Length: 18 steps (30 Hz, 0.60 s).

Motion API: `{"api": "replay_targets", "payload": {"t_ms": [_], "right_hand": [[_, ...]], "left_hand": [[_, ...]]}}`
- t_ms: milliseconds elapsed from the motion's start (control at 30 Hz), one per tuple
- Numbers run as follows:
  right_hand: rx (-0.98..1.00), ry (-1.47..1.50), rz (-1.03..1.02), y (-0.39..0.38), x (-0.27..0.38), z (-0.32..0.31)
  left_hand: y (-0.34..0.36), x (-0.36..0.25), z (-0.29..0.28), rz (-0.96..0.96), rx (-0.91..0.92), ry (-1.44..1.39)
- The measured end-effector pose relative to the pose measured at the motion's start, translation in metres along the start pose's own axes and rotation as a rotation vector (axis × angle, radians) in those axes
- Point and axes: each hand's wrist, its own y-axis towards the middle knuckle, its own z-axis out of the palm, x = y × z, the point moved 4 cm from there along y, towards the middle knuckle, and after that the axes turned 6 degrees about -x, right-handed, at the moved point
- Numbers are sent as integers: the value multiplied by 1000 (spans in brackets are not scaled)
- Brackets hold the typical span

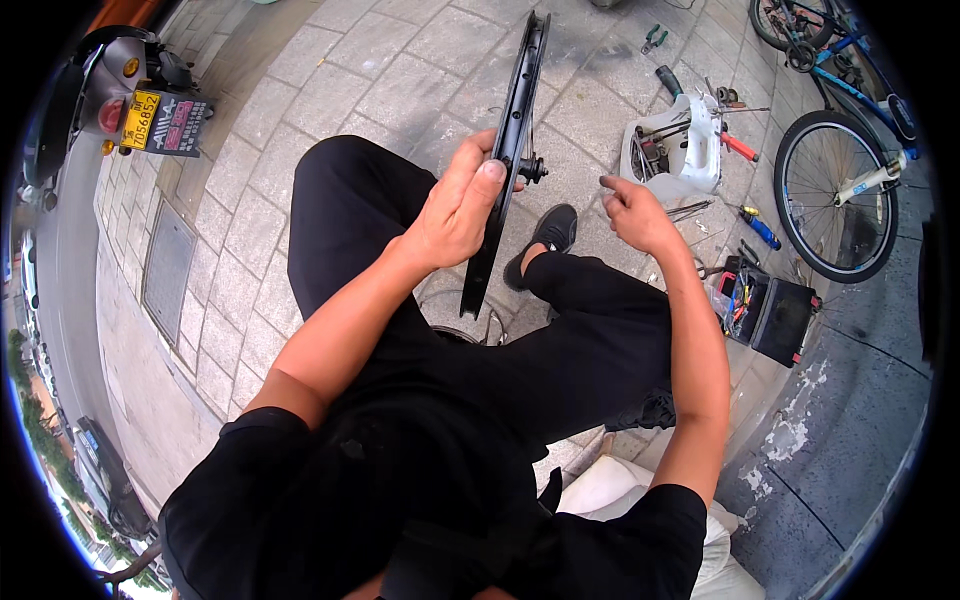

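My left hand is closed around a black bicycle wheel rim, held upright and seen nearly edge-on, with no tyre on it. The thumb presses on the rim's outer face, level with the hub axle sticking out to the right. To the right of the wheel and apart from it is my right hand. Its fingers are curled with the index finger and thumb close together; whatever may be between them is too small to make out.
A cut-open white plastic container holds tools beside a red handle. Pliers lie farther off. An open black toolbox sits at right, below a blue bicycle. A parked scooter stands at far left.
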Motion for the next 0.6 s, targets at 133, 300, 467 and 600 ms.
{"api": "replay_targets", "payload": {"t_ms": [133, 300, 467, 600], "right_hand": [[-37, 28, 55, 34, 35, 98], [-108, 224, 183, 32, 53, 137], [-143, 247, 130, 35, 60, 145], [-152, 237, 110, 40, 70, 147]], "left_hand": [[-2, 0, -7, 123, -18, 54], [-5, 3, -17, 120, -18, 125], [-1, -3, -23, 49, 45, 16], [-2, 0, -33, 52, 52, -32]]}}
